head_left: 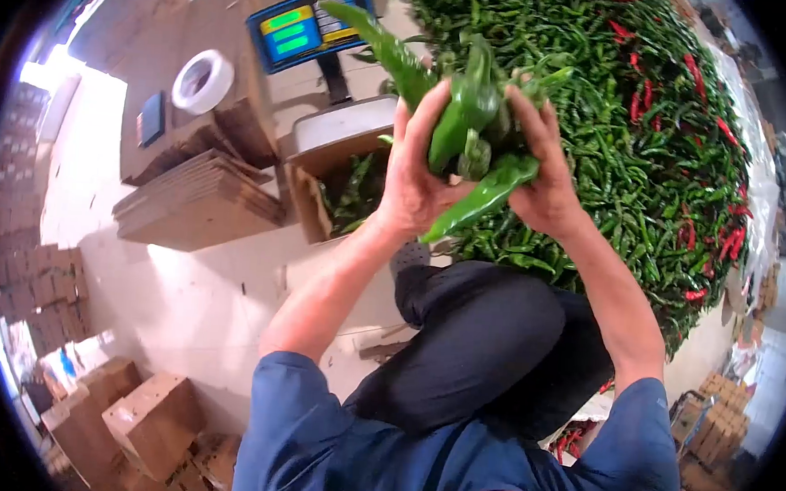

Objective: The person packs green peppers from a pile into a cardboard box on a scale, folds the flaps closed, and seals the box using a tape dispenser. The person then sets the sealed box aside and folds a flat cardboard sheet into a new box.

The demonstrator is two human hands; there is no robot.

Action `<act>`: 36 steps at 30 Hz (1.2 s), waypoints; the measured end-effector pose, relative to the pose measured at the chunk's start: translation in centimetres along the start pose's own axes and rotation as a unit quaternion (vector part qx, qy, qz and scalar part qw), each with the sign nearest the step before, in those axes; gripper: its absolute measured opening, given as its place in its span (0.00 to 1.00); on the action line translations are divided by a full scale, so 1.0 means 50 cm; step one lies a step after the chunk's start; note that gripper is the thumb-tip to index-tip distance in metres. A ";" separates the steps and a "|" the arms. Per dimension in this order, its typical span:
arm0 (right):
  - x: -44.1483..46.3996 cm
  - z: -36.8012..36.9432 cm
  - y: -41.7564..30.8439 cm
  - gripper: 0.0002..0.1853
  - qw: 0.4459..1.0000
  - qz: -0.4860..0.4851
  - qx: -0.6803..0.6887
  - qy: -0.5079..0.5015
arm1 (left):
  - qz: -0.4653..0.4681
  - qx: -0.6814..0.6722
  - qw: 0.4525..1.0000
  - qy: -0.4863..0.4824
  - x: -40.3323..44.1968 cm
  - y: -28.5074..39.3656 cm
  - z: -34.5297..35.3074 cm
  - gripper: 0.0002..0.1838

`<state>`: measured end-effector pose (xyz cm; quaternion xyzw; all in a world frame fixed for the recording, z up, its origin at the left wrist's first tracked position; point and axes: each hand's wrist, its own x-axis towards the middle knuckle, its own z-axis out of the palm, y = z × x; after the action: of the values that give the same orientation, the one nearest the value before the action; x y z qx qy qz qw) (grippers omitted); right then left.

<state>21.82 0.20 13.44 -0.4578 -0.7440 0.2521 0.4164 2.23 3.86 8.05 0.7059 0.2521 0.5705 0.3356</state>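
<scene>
Between my two hands I hold a bunch of green chili peppers point(457, 129), raised above the floor in front of my knees. My left hand point(415, 171) grips the bunch from the left, fingers curled around it. From the other side my right hand point(544, 169) presses on the same peppers. One long pepper point(385, 54) sticks out to the upper left, and another point(484, 197) hangs low between the palms. Just left of my hands stands an open cardboard box point(311, 201) with green peppers inside. Right of them spreads a big pepper heap point(628, 169), mostly green with some red.
A scale with a blue-framed display point(302, 27) and a metal pan point(341, 127) stands behind the box. Farther left are a tape roll point(203, 82), a phone-like dark object point(152, 119) and flattened cardboard point(200, 200). Closed cartons point(152, 424) sit at lower left.
</scene>
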 end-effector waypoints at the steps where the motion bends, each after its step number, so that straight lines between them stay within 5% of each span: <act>1: -0.002 0.056 0.018 0.50 0.998 0.000 0.062 0.012 | -0.028 0.035 0.999 0.013 -0.023 0.009 -0.035 0.55; 5: -0.020 0.170 0.110 0.50 0.986 -0.071 -0.128 -0.080 | -0.039 0.262 0.952 -0.153 -0.144 -0.049 -0.159 0.46; 8: -0.005 0.188 0.113 0.33 0.942 -0.102 -0.240 -0.210 | -0.151 0.364 0.856 -0.335 -0.152 -0.029 -0.224 0.30; 11: 0.001 0.196 0.117 0.16 0.946 -0.043 -0.247 -0.206 | -0.326 0.340 0.761 -0.446 -0.094 0.027 -0.258 0.22; 14: 0.013 0.192 0.121 0.12 0.971 0.031 -0.168 -0.167 | -0.283 0.334 0.820 -0.370 -0.119 0.026 -0.298 0.18; 18: 0.027 0.238 0.127 0.26 0.978 0.014 -0.176 -0.113 | -0.153 0.313 0.919 -0.186 -0.157 0.028 -0.284 0.16; 20: 0.021 0.265 0.138 0.32 0.970 -0.039 -0.198 -0.137 | -0.148 0.241 0.934 -0.219 -0.194 0.047 -0.248 0.16; 21: 0.018 0.266 0.139 0.36 0.973 0.004 -0.075 -0.218 | -0.113 0.197 0.946 -0.232 -0.215 0.047 -0.228 0.14; 22: 0.033 0.250 0.116 0.36 0.945 0.091 -0.036 -0.311 | -0.171 0.134 0.940 -0.264 -0.241 0.062 -0.212 0.12; 26: 0.057 0.170 0.103 0.25 0.981 -0.025 -0.064 -0.181 | -0.239 0.091 0.946 -0.200 -0.308 0.049 -0.174 0.11; 27: 0.062 0.126 0.099 0.19 0.989 0.009 -0.058 -0.134 | -0.271 0.077 0.942 -0.185 -0.330 0.037 -0.167 0.11; 28: 0.057 0.078 0.109 0.14 0.992 0.067 -0.064 -0.086 | -0.406 0.059 0.891 -0.194 -0.351 0.029 -0.158 0.13; 30: 0.034 0.006 0.146 0.14 0.953 0.295 -0.063 -0.025 | -0.355 0.136 0.894 -0.236 -0.437 -0.056 -0.127 0.11; 32: -0.027 -0.053 0.260 0.28 0.913 0.378 -0.113 -0.102 | -0.459 0.201 0.802 -0.327 -0.480 -0.135 -0.085 0.13; 34: -0.151 -0.060 0.395 0.42 0.860 0.308 -0.346 -0.213 | -0.322 0.312 0.871 -0.202 -0.649 -0.280 -0.055 0.16; 36: -0.255 -0.034 0.454 0.55 0.792 0.357 -0.376 -0.322 | -0.300 0.365 0.864 -0.170 -0.695 -0.303 -0.056 0.17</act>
<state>36.92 -0.86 -7.78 -0.7038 -0.6544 0.2166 -0.1717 -7.82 -11.47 -25.23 0.7541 0.5815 0.1803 0.2464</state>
